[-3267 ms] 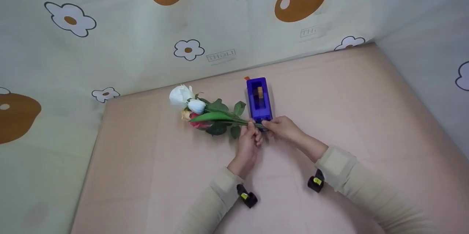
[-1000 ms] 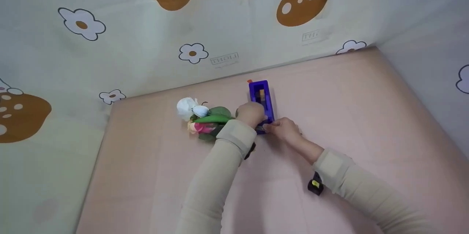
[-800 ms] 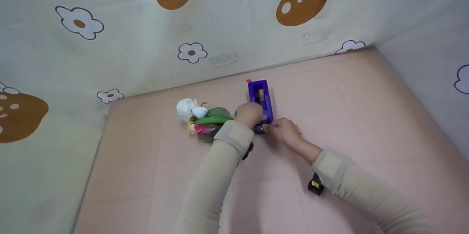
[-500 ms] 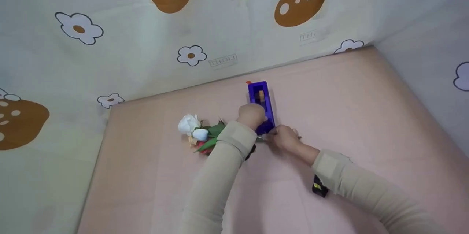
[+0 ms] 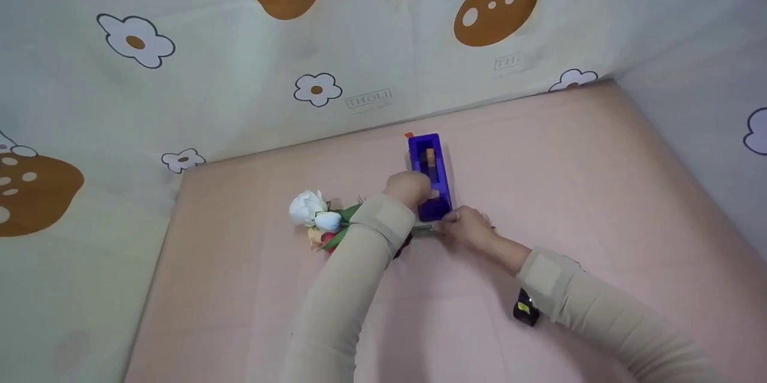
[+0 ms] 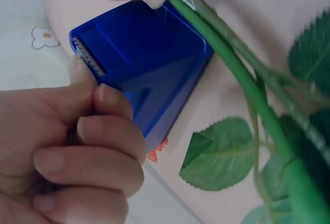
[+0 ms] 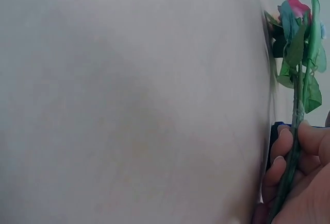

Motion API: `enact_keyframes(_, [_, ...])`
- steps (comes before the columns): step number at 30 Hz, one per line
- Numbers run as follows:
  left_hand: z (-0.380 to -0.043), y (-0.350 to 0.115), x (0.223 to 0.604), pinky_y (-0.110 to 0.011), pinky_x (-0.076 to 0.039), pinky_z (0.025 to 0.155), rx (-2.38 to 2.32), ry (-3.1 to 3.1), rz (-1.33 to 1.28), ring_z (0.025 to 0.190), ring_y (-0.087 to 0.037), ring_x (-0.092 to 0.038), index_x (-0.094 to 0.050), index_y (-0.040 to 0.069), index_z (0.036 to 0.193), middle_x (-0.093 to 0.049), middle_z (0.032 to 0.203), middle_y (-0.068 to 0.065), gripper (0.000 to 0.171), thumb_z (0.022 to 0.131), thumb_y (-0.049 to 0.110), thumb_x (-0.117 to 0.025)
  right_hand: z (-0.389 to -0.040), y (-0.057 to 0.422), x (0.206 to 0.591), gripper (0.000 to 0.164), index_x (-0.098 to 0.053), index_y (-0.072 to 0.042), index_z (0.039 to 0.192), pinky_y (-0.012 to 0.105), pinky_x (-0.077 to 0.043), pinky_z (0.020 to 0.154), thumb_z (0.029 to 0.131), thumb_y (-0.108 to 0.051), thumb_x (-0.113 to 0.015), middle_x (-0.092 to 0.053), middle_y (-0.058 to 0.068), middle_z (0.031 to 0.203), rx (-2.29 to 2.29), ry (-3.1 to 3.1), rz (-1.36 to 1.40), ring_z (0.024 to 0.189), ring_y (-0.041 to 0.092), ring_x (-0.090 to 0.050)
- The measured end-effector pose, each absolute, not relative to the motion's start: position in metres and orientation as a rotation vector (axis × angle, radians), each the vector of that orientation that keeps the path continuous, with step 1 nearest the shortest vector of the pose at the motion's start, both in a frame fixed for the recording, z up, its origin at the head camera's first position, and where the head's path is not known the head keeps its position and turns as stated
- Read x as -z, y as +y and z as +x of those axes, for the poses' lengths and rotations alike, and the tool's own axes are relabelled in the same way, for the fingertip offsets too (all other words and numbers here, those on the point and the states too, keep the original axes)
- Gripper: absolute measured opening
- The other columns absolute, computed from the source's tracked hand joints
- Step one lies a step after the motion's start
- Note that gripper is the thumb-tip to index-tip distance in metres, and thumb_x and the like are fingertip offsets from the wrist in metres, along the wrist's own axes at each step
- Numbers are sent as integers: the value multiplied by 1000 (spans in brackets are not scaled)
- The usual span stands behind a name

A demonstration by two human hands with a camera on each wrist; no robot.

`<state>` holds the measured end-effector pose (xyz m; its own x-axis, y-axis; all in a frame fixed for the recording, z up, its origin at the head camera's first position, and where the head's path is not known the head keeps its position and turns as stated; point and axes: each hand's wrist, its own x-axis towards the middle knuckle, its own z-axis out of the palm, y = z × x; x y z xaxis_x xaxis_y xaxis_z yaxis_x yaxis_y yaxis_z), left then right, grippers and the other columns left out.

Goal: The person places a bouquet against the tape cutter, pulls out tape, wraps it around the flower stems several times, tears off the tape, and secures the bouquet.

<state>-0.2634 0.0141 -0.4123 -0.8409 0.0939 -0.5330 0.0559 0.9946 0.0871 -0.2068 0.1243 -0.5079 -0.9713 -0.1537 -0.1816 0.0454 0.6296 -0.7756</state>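
Note:
A purple-blue tape dispenser [image 5: 440, 191] stands on the pink surface, a tan-and-dark tape roll [image 5: 430, 158] in its slot. My left hand [image 5: 408, 188] holds its near part; in the left wrist view the fingers are curled, with thumb and forefinger by the serrated blade [image 6: 88, 59]. Just in front of the dispenser, my right hand [image 5: 470, 228] pinches the stems [image 7: 296, 131] of an artificial bouquet. White blooms [image 5: 308, 209], a pink-red one [image 7: 296, 7] and green leaves lie to the left. A clear glint, perhaps tape, shows on the stems. The left forearm hides part of the bouquet.
A pale curtain [image 5: 239, 83] printed with flowers and brown fruit rises behind and beside the pink surface [image 5: 539, 161]. An orange tab [image 5: 409, 135] sticks out at the dispenser's far end.
My left hand has left the stems and come over onto the dispenser. The bouquet has come nearer to me, off the dispenser's end, with my right hand still pinching its stems.

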Motion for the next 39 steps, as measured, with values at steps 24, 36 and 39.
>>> enact_keyframes(24, [-188, -39, 412, -19, -28, 44, -1197, 1981, 783, 46, -6, -36, -46, 11, 60, -41, 53, 6, 51, 99, 41, -32, -198, 120, 473, 29, -66, 10, 72, 21, -38, 56, 88, -14, -59, -57, -6, 56, 1766, 2243, 57, 59, 9, -47])
enact_keyframes(36, [-194, -46, 458, -19, -30, 49, -1952, 2227, 184, 51, -7, -38, -56, -7, 100, -44, 60, 2, 30, 92, 22, -56, -200, 115, 461, 28, -65, -9, 64, 23, -41, 59, 90, -17, -58, -54, -6, 54, 1928, 2104, 173, 58, 6, -48])
enact_keyframes(39, [-200, -41, 476, -19, -28, 49, -2221, 2182, 123, 51, -6, -34, -57, -3, 102, -41, 60, 4, 23, 93, 18, -54, -200, 110, 461, 29, -66, -10, 64, 21, -42, 58, 91, -16, -57, -55, -6, 54, 1940, 2103, 186, 58, 7, -49])
